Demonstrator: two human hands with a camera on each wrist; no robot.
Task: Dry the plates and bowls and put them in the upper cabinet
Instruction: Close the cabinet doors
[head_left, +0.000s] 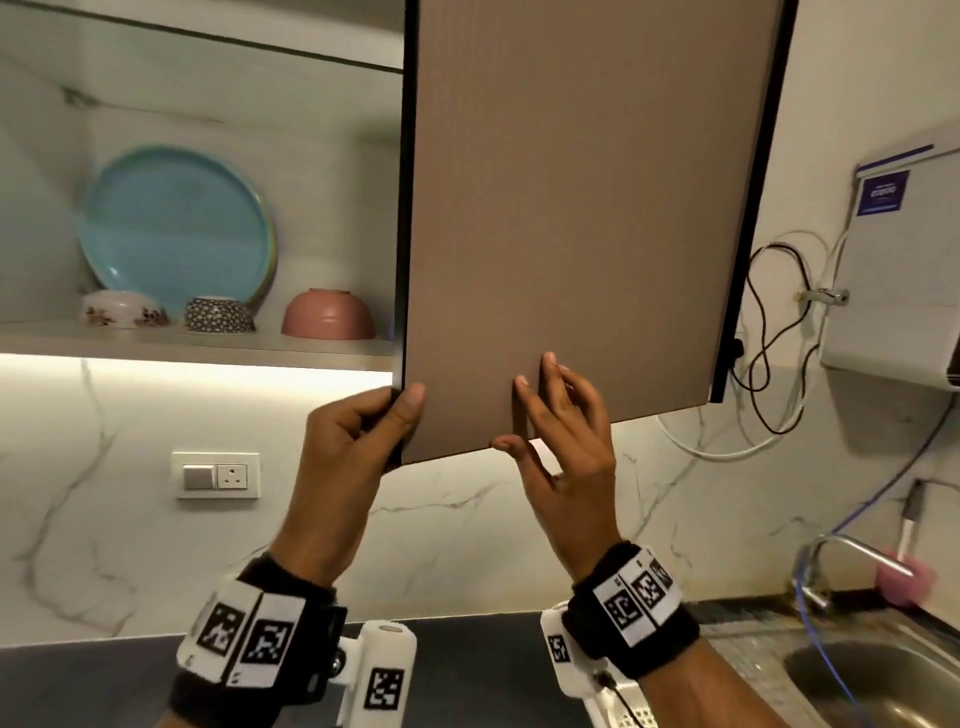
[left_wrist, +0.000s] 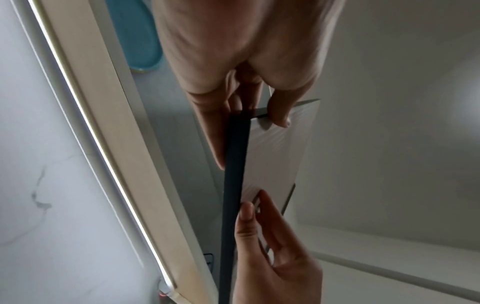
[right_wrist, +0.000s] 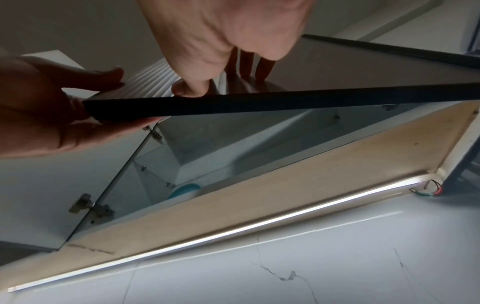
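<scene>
Brown door: cabinet door (head_left: 571, 218) with a dark edge, standing partly open over the counter.
Left hand: left hand (head_left: 348, 447) clamps the door's lower left corner, thumb (head_left: 410, 410) on the brown face, the other fingers curled round the dark edge behind.
Right hand: right hand (head_left: 561, 447) just beside it, straight fingertips (head_left: 548, 364) laid flat on the door face near the bottom edge, thumb at the rim; nothing grasped.
Wrist views: both show the dark edge (left_wrist: 233, 164) between the two hands; whether the right thumb hooks under the rim is hard to tell.
Shelf: lower shelf (head_left: 156, 338) of the upper cabinet, left of the door.
Plate: blue plate (head_left: 174, 223) on that shelf, upright, leaning on the back wall.
Bowls: three upside down in front of the plate, apart from each other: flowered white bowl (head_left: 122, 309), patterned dark bowl (head_left: 218, 314), pink bowl (head_left: 327, 314).
Below: light strip (head_left: 182, 366) under the shelf; wall socket (head_left: 215, 475) on the marble.
Right side: steel sink (head_left: 878, 670) with tap (head_left: 852, 551), white wall unit (head_left: 904, 260) with loose cables.
</scene>
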